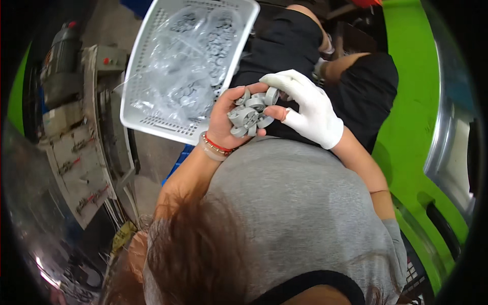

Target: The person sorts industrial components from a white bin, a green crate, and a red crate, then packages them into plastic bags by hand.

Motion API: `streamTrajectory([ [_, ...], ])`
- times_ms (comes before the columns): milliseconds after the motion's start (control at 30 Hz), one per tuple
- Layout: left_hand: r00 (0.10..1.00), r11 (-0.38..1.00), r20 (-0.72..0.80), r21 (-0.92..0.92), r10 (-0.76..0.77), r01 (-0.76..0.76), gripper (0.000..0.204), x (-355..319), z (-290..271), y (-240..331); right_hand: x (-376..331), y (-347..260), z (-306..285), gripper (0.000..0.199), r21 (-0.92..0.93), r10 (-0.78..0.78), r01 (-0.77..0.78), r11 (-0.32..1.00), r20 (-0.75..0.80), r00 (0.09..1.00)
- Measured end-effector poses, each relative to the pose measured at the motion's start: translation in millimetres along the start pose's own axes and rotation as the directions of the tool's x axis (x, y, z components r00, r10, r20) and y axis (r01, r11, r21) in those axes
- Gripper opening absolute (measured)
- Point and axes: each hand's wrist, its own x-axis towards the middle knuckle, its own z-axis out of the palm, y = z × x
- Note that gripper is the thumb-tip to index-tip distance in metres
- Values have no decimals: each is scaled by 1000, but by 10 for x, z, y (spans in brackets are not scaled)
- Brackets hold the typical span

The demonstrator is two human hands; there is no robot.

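My bare left hand (219,121), with bracelets at its wrist, is cupped around a cluster of small grey ring-shaped parts (245,117). They look like molded plastic pieces, some round with ribbed or spoked middles. My right hand (312,113) wears a white glove that leaves the thumb tip bare. Its fingers and thumb close about a grey ring (272,95) at the right edge of the cluster. Both hands meet above my lap, in front of my grey shirt. The fingers partly hide the lower pieces.
Left of my hands lies a white perforated plastic basket (133,96) with clear plastic bags (168,66) holding many grey parts. A bright green machine panel (406,91) stands on the right. A metal frame with fittings (81,168) and a motor (63,56) are at the left.
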Motion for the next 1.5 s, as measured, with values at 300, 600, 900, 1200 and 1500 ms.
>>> streamTrajectory([
  [300,993,993,81,78,-91,84,46,222,74,-172,-430,124,-179,48,378,143,-22,926,-297,944],
  [600,996,979,57,196,-75,63,44,227,132,-224,-471,103,-269,42,359,101,26,933,-329,939],
  [900,996,950,-4,299,-93,90,43,242,138,-200,-457,75,-337,37,316,59,90,944,-432,900],
  [1200,992,949,4,294,-124,117,41,273,161,-195,-501,205,-359,49,998,261,56,-38,-44,964],
  [1500,996,948,34,311,-83,68,42,235,327,-155,-518,183,-409,50,934,159,-22,-356,84,984],
])
